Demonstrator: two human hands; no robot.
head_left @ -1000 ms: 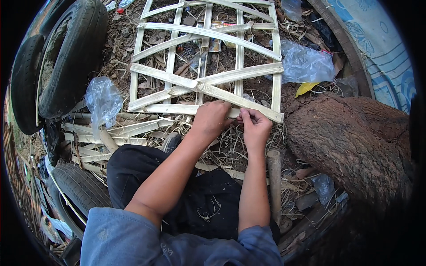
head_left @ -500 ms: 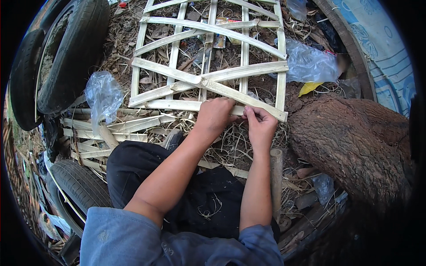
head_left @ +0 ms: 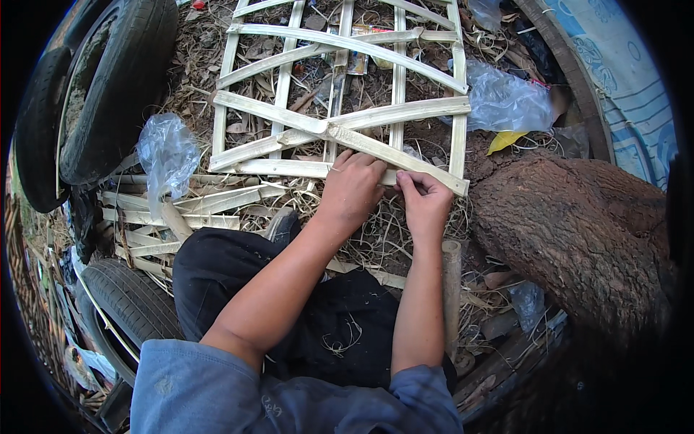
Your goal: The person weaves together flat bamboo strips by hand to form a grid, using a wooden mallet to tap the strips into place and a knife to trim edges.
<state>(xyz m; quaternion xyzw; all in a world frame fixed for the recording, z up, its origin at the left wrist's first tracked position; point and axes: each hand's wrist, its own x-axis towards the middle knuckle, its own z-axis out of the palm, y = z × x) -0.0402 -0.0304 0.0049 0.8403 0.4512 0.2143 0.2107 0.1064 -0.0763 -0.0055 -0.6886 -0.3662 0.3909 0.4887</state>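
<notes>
A lattice of pale split-bamboo strips (head_left: 399, 90) lies on the ground in front of me, with upright slats crossed by slanting and curved ones. My left hand (head_left: 352, 189) has its fingers curled over the lowest bamboo strip (head_left: 282, 168), near the middle of the lattice. Just to its right, my right hand (head_left: 425, 204) pinches the same strip between thumb and forefinger. Its other fingers are folded in. Any small item inside that pinch is hidden. A diagonal bamboo slat (head_left: 394, 155) passes just above both hands and ends at the lower right corner.
Old tyres (head_left: 123, 90) stand at the left, with another tyre (head_left: 130, 296) below. Loose bamboo strips (head_left: 210, 206) and a plastic bag (head_left: 168, 155) lie beside my leg. A thick tree trunk (head_left: 571, 231) borders the right. A short bamboo pole (head_left: 450, 293) stands by my right forearm.
The left hand's fingers have shifted slightly and now reach further over the lowest strip. My right hand keeps its pinch in nearly the same place. The lattice has hardly moved.
</notes>
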